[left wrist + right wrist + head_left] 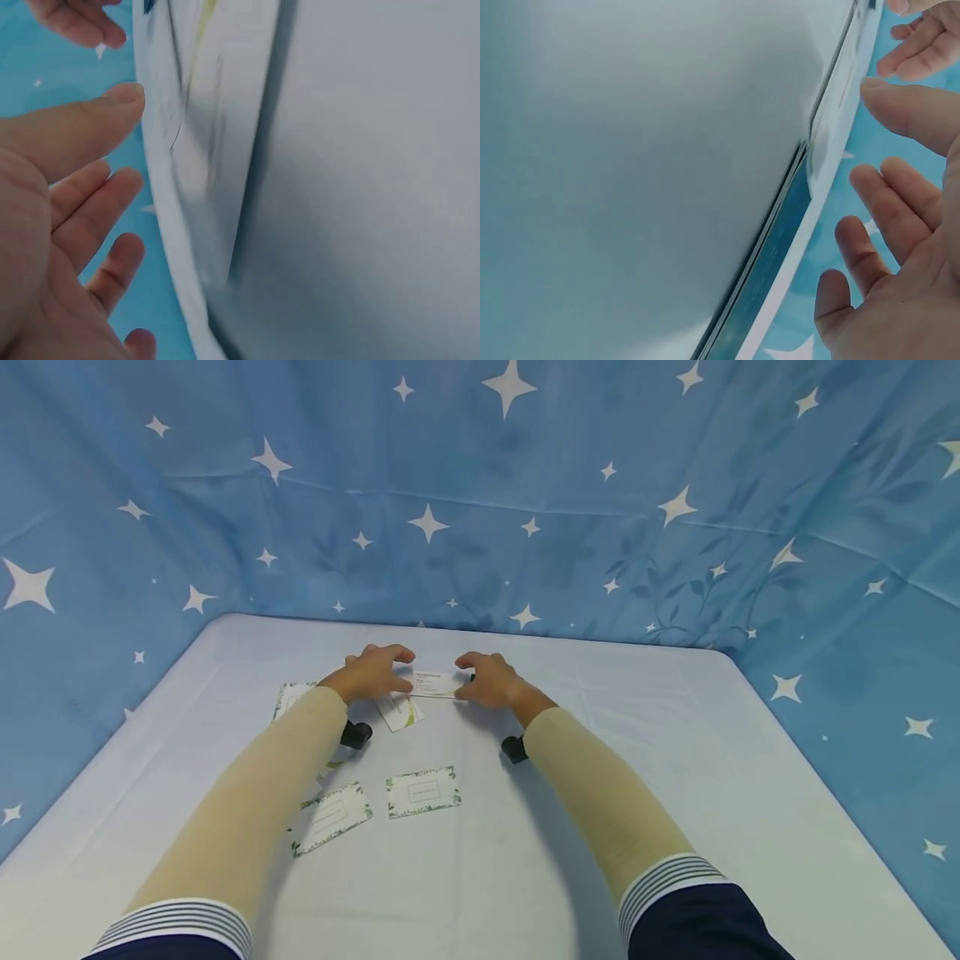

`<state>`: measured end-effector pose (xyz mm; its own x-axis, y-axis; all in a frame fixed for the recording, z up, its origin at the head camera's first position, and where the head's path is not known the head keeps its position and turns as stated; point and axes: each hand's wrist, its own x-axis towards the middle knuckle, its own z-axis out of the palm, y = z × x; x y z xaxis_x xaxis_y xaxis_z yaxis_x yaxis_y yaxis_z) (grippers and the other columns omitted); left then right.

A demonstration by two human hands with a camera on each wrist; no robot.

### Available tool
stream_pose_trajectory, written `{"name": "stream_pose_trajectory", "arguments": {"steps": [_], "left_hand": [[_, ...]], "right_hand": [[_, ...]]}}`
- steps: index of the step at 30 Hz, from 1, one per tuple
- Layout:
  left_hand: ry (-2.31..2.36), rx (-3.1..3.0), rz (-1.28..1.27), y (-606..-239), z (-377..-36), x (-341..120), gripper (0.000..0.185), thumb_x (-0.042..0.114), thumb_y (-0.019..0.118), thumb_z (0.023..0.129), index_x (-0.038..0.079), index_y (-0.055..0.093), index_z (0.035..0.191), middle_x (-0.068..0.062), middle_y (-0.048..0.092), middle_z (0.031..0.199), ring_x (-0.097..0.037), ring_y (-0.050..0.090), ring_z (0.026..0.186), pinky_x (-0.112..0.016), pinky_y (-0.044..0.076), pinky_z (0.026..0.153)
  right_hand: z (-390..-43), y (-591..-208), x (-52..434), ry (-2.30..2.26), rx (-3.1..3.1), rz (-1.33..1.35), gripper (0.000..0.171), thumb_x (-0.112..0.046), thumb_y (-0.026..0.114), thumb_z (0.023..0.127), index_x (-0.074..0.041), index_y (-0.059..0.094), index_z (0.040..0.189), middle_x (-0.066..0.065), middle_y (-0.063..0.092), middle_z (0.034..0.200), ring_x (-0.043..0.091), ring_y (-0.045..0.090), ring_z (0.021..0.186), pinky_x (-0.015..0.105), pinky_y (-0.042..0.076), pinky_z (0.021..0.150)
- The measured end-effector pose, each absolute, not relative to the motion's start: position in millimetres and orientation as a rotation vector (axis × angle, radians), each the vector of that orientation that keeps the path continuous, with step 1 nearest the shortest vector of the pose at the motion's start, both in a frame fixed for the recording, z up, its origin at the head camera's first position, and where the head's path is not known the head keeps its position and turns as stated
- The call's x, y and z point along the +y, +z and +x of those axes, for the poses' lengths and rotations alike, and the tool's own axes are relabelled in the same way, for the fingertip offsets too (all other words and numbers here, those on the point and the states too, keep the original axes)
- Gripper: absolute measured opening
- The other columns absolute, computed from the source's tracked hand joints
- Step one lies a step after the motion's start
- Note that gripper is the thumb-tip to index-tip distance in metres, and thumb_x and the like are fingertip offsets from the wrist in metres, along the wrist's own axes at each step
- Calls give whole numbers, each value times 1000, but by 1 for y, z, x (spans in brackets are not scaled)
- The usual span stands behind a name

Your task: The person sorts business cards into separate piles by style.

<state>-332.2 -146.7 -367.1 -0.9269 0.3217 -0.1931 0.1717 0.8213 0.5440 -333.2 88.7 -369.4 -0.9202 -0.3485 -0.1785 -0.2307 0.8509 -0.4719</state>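
Observation:
A white business card [435, 684] with small print lies flat toward the far side of the table, between my two hands. To its left my left hand [371, 671] hovers with thumb and fingers spread, its thumb near the card's edge. On the other side my right hand [491, 681] is held the same way, fingers loosely bent and apart. Both wrist views show nothing between thumb and fingers. A card with a yellow-green curve [399, 712] lies just below the left hand. Blue-faced cards in a thin stack [769, 255] show in the right wrist view.
White cards with leafy borders lie nearer me, one in the middle [424, 792] and one to its left [332, 818]. Another leafy card [291, 697] is partly hidden behind the left forearm. A blue star-printed curtain [480, 527] hangs behind the white table [675, 760].

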Motion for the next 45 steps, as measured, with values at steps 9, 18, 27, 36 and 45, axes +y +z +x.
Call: {"name": "stream_pose_trajectory", "arguments": {"steps": [9,18,27,36,45], "left_hand": [[737,2706,419,-365,-327,-181,52,22,69,95,7,52,142,-13,48,149,-38,30,142,-70,5,108],[731,2642,495,-363,-317,-186,42,21,73,92,2,61,128,-13,64,131,-34,48,131,-65,18,109],[738,2489,506,-354,-301,-184,28,19,75,90,6,68,114,-7,69,115,-27,59,112,-48,40,100],[763,2559,560,-362,-291,-177,48,23,79,87,9,62,129,-11,58,137,-34,45,133,-57,29,108],[630,2716,512,-374,-285,-172,50,25,82,83,17,63,128,-9,56,136,-38,41,122,-59,28,98]], "right_hand": [[-318,-367,74,-795,2652,-654,61,-24,73,91,-13,50,146,6,50,148,23,39,138,41,34,110],[-296,-370,56,-630,2526,-902,48,-25,74,90,-15,63,135,-2,60,139,17,47,133,36,33,110],[-292,-370,67,-574,2564,-814,43,-29,75,89,-19,66,129,-6,63,132,14,49,129,36,35,108],[-291,-373,74,-681,2620,-727,56,-33,78,88,-13,59,138,2,58,140,19,47,133,39,34,110],[-287,-380,71,-515,2726,-720,60,-43,80,85,-19,60,137,-4,60,132,24,41,124,46,27,109]]}}
